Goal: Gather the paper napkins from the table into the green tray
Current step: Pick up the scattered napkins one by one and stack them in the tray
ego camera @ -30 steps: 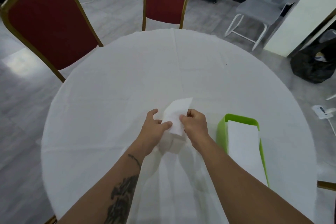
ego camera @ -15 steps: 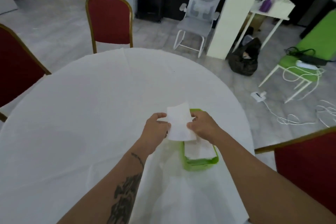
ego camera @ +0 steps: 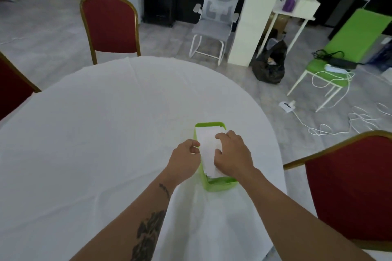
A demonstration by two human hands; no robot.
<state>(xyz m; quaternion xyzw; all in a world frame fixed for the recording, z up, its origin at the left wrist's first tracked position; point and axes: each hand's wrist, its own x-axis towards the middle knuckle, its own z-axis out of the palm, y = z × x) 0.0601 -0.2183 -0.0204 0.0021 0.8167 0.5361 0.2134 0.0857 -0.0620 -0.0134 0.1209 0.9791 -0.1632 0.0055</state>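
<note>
Right hand [ego camera: 232, 155] hides the green tray's [ego camera: 220, 185] right wall

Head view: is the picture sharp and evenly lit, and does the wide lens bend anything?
Head view: soft all over, and the edge of the napkins in the green tray is hard to tell from the white tablecloth; light is even and diffuse, with faint shadows beneath the left hand and right hand and no glare; the wide lens curves the table rim and stretches the forearms.
</note>
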